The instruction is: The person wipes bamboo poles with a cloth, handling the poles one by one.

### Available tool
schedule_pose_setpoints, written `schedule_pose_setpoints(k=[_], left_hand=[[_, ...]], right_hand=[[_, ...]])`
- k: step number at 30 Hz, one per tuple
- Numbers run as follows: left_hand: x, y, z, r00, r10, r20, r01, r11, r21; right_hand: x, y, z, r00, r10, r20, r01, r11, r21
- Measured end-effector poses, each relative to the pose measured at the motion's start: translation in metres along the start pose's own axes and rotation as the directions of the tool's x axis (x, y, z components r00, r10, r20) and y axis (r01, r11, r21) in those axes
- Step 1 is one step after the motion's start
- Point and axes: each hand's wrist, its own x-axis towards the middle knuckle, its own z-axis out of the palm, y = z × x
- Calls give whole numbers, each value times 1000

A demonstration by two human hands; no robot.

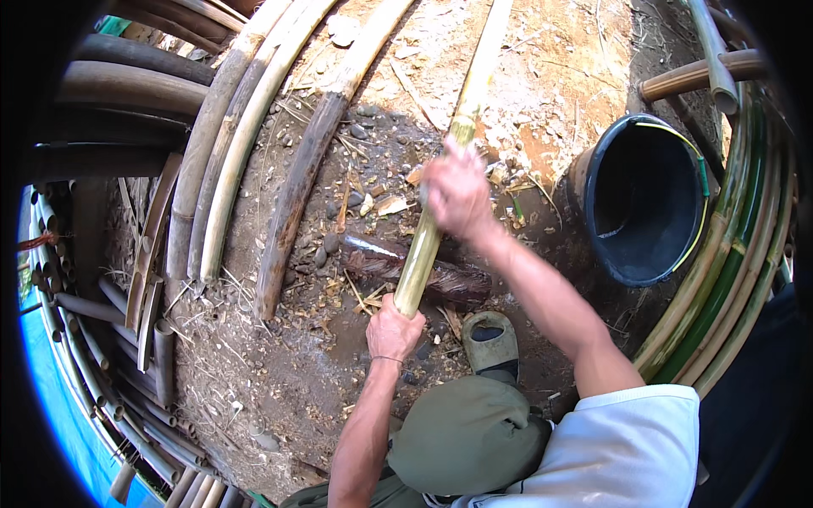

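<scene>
One bamboo pole (417, 264) slants far and right over a dark log (368, 258). The left hand (395, 328) clenches its near end; farther along, the blurred right hand's (457, 188) grip is unclear.

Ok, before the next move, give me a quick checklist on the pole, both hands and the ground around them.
1. Left hand closed around the pole's near end: ok.
2. Right hand grip farther up the bamboo pole: cannot tell, it is blurred.
3. Pole crossing over the dark log: ok; whether its weight rests there: cannot tell.
4. Bucket apart from the pole: ok, it stands off to the right.
5. Shoe apart from the pole: ok, it is right of the near end.
6. Ground free of debris: not ok, stones and pale chips lie near the log.
</scene>
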Motion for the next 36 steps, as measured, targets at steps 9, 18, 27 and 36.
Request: schedule_pose_setpoints(k=[9, 18, 27, 36], left_hand=[[18, -28, -3, 979, 141, 147, -89, 946, -313], [-4, 7, 9, 984, 121, -127, -122, 992, -3], [0, -20, 2, 992, 110, 60, -98, 979, -177], [32, -40, -12, 768, 229, 598, 281, 719, -636]], right_hand=[[-17, -39, -3, 997, -31, 68, 23, 994, 108], [95, 101, -10, 921, 360, 149, -371, 927, 58], [-53, -77, -20, 965, -187, 183, 118, 936, 333], [57, 45, 10, 968, 141, 207, -105, 979, -174]])
